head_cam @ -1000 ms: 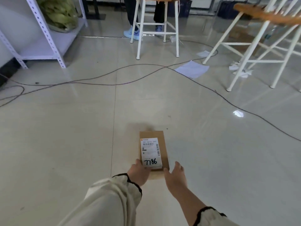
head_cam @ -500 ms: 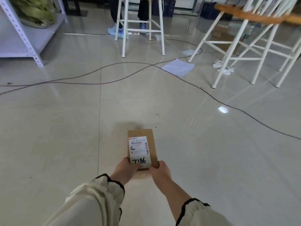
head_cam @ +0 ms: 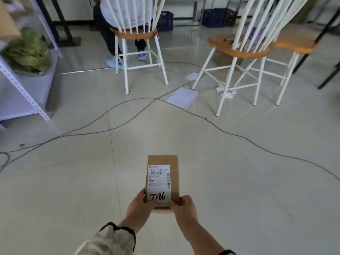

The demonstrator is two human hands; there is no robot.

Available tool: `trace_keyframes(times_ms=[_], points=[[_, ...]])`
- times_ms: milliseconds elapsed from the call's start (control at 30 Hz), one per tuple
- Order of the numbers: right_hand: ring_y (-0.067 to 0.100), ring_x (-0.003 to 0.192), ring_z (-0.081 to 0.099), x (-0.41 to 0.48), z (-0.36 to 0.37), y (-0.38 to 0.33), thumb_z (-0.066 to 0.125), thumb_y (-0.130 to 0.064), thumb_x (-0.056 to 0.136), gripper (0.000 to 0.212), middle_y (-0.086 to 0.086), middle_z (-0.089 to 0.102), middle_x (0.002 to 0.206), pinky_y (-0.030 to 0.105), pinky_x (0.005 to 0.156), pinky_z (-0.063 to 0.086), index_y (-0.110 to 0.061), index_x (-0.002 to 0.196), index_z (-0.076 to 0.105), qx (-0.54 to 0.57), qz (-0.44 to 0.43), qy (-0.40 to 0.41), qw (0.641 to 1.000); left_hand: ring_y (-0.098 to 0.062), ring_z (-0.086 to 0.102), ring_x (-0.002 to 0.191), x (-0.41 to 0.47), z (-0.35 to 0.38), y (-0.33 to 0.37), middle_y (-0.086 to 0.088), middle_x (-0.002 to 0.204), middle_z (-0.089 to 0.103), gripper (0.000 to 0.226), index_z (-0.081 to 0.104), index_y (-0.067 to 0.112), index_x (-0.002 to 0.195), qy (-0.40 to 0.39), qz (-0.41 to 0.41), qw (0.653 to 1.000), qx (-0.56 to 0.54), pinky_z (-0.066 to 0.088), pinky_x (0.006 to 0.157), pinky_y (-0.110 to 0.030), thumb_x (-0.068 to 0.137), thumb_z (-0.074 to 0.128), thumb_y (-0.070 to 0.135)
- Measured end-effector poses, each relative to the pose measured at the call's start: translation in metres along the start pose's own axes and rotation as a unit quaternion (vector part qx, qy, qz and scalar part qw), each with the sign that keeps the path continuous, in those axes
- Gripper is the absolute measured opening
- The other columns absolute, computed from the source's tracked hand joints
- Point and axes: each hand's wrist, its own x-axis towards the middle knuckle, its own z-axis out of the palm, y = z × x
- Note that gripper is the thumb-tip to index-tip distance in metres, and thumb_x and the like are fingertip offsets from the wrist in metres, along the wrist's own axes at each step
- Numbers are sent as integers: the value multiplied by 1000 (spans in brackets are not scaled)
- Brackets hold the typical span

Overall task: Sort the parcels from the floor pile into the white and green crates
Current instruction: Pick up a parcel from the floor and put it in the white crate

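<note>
Clearly, parcel [head_cam: 174,181] label [head_cam: 159,178] reads 507 N705 094, handwritten 7786.

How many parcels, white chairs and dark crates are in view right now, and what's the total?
Parcels: 1, the parcel, hand-marked 7786 on its label.
White chairs: 3, the occupied chair, the middle chair and the right chair.
Dark crates: 2, the left crate and the right crate, both by the far wall.
Total: 6.
</note>
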Motion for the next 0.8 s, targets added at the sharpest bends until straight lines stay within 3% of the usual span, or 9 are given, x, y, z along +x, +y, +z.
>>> trace_keyframes(times_ms=[100, 267, 400, 467, 633, 800], points=[[9, 53, 38, -55, -62, -77, 59, -19, 80, 15, -6, 43, 64, 17, 43, 27, -12, 84, 47, 3, 0, 16, 1000, -7, 60, 89, -53, -27, 101, 12, 99, 66, 28, 58, 26, 113, -15, 20, 1000, -4, 41, 63, -12, 86, 61, 18], [9, 62, 46, -167, -185, -213, 60, -20, 83, 15, -3, 52, 74, 21, 48, 31, -11, 92, 51, 47, -17, 81, 995, -5, 60, 82, -149, -67, 283, 7, 99, 69, 24, 60, 30, 106, -44, 65, 997, -4, 45, 65, -19, 85, 64, 21], [9, 60, 44, -254, -273, -290, 62, -23, 83, 19, -3, 50, 71, 21, 47, 30, -10, 90, 51, 59, -37, 152, 986, -14, 52, 68, -224, -80, 412, 1, 82, 62, 26, 62, 26, 110, -78, 98, 992, -2, 36, 50, -22, 85, 61, 22], [11, 60, 44, -292, -310, -314, 63, -23, 81, 19, -3, 49, 69, 22, 46, 29, -10, 86, 50, 67, -37, 190, 979, -16, 50, 65, -258, -79, 462, -3, 84, 62, 25, 62, 25, 110, -100, 126, 987, 14, 34, 47, -22, 85, 61, 24], [20, 76, 51, -379, -377, -337, 61, -19, 80, 16, 3, 56, 83, 23, 50, 33, -11, 89, 52, 109, -33, 291, 950, -17, 52, 63, -334, -64, 536, 0, 83, 64, 27, 66, 21, 109, -162, 193, 967, 40, 34, 48, -22, 83, 64, 25], [18, 61, 47, -445, -403, -322, 60, -17, 77, 12, 1, 49, 65, 23, 45, 29, -10, 75, 51, 124, -8, 356, 926, -23, 59, 76, -392, -52, 557, -7, 105, 70, 25, 66, 21, 108, -243, 239, 936, 84, 38, 58, -23, 83, 64, 25]])
